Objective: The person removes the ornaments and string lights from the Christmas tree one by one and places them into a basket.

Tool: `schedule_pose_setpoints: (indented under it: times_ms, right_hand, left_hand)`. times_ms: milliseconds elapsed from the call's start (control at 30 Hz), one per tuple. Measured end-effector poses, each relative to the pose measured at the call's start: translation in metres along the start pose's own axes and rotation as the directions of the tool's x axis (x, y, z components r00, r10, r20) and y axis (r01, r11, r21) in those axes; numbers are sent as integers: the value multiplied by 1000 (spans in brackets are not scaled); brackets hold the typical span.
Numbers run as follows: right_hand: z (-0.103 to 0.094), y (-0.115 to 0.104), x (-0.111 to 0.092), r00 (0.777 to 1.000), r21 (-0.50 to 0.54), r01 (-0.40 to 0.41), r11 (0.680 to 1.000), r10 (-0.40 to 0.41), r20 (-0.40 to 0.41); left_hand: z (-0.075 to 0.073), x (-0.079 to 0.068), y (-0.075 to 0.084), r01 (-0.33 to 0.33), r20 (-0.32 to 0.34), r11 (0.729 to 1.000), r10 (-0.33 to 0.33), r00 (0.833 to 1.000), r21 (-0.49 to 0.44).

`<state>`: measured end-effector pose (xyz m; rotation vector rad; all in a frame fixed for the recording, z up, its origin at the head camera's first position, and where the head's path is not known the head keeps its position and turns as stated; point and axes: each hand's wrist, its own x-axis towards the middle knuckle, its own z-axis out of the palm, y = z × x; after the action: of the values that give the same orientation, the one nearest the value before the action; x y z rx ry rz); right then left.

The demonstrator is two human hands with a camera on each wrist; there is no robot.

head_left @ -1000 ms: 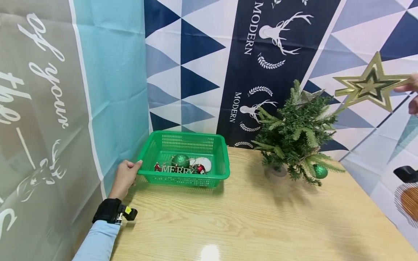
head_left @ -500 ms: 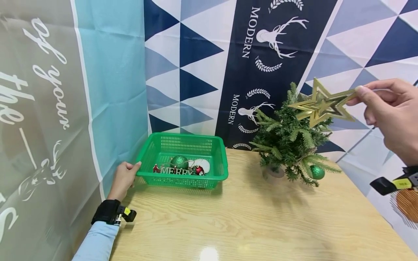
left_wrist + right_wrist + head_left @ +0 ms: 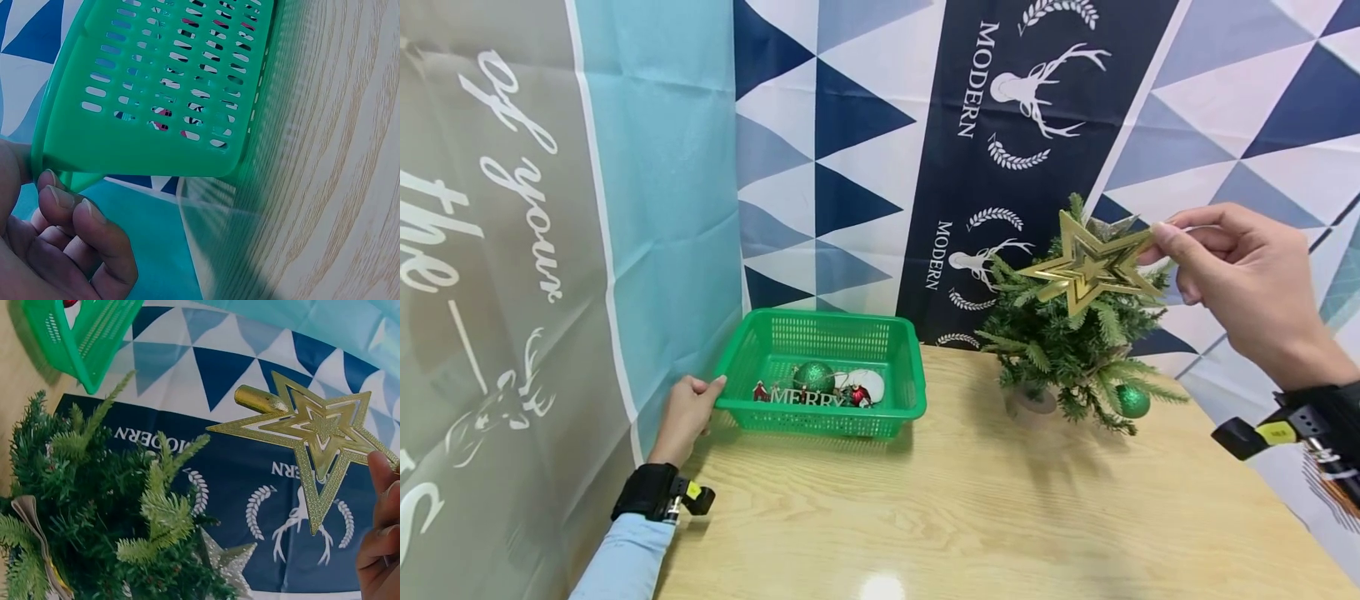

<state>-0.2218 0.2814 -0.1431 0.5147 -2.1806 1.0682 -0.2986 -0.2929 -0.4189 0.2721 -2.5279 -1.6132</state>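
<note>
My right hand (image 3: 1247, 271) pinches one point of a gold star tree topper (image 3: 1092, 263) between thumb and fingers. In the head view the star overlaps the upper part of a small artificial Christmas tree (image 3: 1060, 350); the right wrist view shows it apart from the branches, its short gold tube (image 3: 259, 399) sticking out. A silver glitter star (image 3: 231, 562) sits among the branches, and a green bauble (image 3: 1132, 401) hangs low on the right. At the left, my left hand (image 3: 688, 417) grips the front left corner of a green plastic basket (image 3: 820, 423) by its rim.
In the basket lie a green glitter bauble (image 3: 814, 377), a MERRY letter sign (image 3: 807, 398), a small red ornament (image 3: 857, 394) and a white round piece (image 3: 871, 383). The wooden table (image 3: 880, 508) meets patterned cloth walls (image 3: 850, 167) behind and at the left.
My right hand has come in from the right edge, moving left and slightly down with the gold star to the treetop. The left hand stays on the basket rim.
</note>
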Motion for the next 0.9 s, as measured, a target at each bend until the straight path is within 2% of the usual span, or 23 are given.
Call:
schedule_pose_setpoints:
  times_ms: [200, 500, 900]
  right_hand:
    - [8, 1, 1, 1000, 23, -23, 999, 22, 22]
    - [21, 4, 1, 997, 9, -32, 999, 31, 66]
    - [34, 8, 0, 994, 8, -42, 999, 41, 101]
  left_hand:
    - [0, 1, 3, 5, 0, 1000, -5, 1000, -27]
    - [0, 0, -4, 17, -2, 1000, -17, 1000, 2]
    - [2, 0, -1, 29, -10, 1000, -29, 1000, -7]
